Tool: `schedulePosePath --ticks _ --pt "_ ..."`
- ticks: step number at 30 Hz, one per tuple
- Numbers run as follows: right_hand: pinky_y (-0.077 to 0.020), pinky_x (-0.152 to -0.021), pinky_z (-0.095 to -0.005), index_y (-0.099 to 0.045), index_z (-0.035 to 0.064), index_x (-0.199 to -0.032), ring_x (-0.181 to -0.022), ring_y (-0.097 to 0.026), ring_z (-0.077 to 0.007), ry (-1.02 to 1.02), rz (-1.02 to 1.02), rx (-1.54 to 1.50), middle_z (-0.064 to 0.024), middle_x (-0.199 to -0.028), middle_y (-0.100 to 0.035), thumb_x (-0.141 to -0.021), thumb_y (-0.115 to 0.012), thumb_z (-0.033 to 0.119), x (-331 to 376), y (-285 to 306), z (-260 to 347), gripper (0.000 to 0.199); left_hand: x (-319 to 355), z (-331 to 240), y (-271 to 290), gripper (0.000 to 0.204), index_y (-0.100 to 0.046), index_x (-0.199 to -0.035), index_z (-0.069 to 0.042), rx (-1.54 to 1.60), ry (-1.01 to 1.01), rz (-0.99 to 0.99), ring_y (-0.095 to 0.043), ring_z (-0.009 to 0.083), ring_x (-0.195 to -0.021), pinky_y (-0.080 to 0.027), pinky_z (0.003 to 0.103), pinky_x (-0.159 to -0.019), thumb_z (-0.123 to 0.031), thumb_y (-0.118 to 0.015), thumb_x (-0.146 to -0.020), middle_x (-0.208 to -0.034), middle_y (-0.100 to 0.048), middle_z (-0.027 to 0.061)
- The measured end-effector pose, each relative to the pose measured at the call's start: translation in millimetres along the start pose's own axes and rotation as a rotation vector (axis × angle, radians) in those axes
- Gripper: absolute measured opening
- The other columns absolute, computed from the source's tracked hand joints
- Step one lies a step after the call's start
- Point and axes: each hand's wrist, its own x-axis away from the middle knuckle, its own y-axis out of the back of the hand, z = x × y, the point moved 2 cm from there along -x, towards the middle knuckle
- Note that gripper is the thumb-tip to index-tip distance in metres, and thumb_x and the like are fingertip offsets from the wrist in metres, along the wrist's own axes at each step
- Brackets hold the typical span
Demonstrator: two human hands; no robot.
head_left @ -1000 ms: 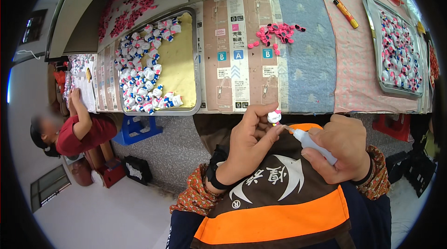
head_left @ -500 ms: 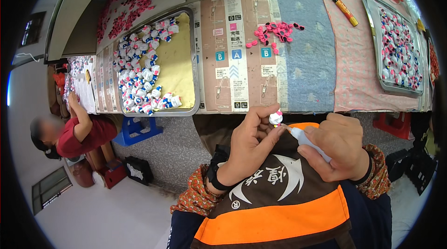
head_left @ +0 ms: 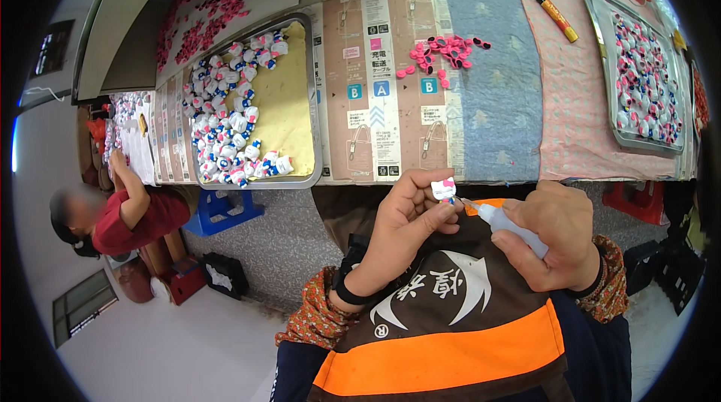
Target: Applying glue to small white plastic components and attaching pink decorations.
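Note:
Between thumb and fingers of my left hand (head_left: 411, 216) is a small white cat figurine (head_left: 443, 190) with a pink bow and a blue lower part. Its front faces up toward me, just off the table's front edge. My right hand (head_left: 554, 233) is wrapped round a translucent squeeze bottle (head_left: 517, 231), whose thin tip points left at the figurine's side. Whether the tip touches it, I cannot tell. On the table ahead lies a loose pile of small pink sunglasses-like pieces (head_left: 448, 52).
At left, a metal tray (head_left: 317, 101) with yellow lining holds many figurines. Another tray (head_left: 597, 34) of figurines stands at right, near a yellow-red tube (head_left: 556, 19). Pink pieces (head_left: 218, 4) lie on a white sheet at the far left. A person in red (head_left: 146, 210) sits beyond.
The figurine has been turned in my left fingers, so its front now shows instead of its back. The bottle has shifted slightly right, its tip drawn back a little.

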Motion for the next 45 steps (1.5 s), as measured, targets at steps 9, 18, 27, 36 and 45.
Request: schedulePosePath --ticks 9,18,27,36,45 --pt "-0.0433 -0.048 -0.0339 -0.066 -0.0002 -0.094 -0.054 -0.058 -0.0238 -0.027 0.054 0.021 -0.0087 -0.069 -0.061 -0.070 -0.080 0.007 -2 0 -1 0.028 -1 2 0 0.037 -0.046 -0.134 -0.003 -0.013 -0.007 0.016 -0.065 0.0167 -0.104 -0.058 0.030 -0.084 -0.006 -0.057 -0.099 -0.110 -0.065 0.0112" --pt "-0.0502 -0.070 -0.0296 -0.059 -0.0012 -0.117 -0.082 -0.062 -0.0129 -0.706 -0.332 -0.443 -0.0063 -0.099 -0.064 -0.092 -0.067 0.013 -3 25 -47 0.030 -2 1 6 0.039 -0.047 -0.137 -0.004 0.087 0.083 0.029 -0.066 0.0145 -0.095 -0.058 0.029 -0.082 -0.011 -0.057 -0.100 -0.109 -0.065 0.0102" --pt "-0.0485 -0.095 -0.0313 -0.051 0.0007 -0.130 -0.104 -0.062 -0.0157 -0.546 -0.419 -0.412 -0.0105 -0.113 -0.064 -0.090 -0.062 0.005 -25 41 -116 0.041 -1 0 3 0.039 -0.045 -0.141 -0.006 0.050 0.077 0.031 -0.062 0.0109 -0.096 -0.056 0.027 -0.085 -0.014 -0.053 -0.104 -0.113 -0.063 0.0096" --pt "-0.0464 -0.097 -0.0341 -0.052 0.0015 -0.126 -0.111 -0.061 -0.0233 -0.501 -0.480 0.104 -0.0136 -0.117 -0.062 -0.088 -0.062 0.004 -27 45 -111 0.039 -3 -2 9 0.039 -0.046 -0.141 -0.006 -0.005 0.002 0.033 -0.061 0.0115 -0.103 -0.054 0.027 -0.087 -0.012 -0.053 -0.104 -0.117 -0.063 0.0102" --pt "-0.0449 -0.084 -0.0410 -0.060 0.0022 -0.107 -0.094 -0.057 -0.0305 -0.046 -0.057 0.380 -0.0126 -0.100 -0.059 -0.079 -0.064 -0.005 -69 0 -44 0.029 -7 -11 15 0.039 -0.046 -0.139 -0.004 0.019 -0.074 0.003 -0.062 0.0135 -0.102 -0.055 0.029 -0.087 -0.012 -0.055 -0.102 -0.115 -0.062 0.0111"
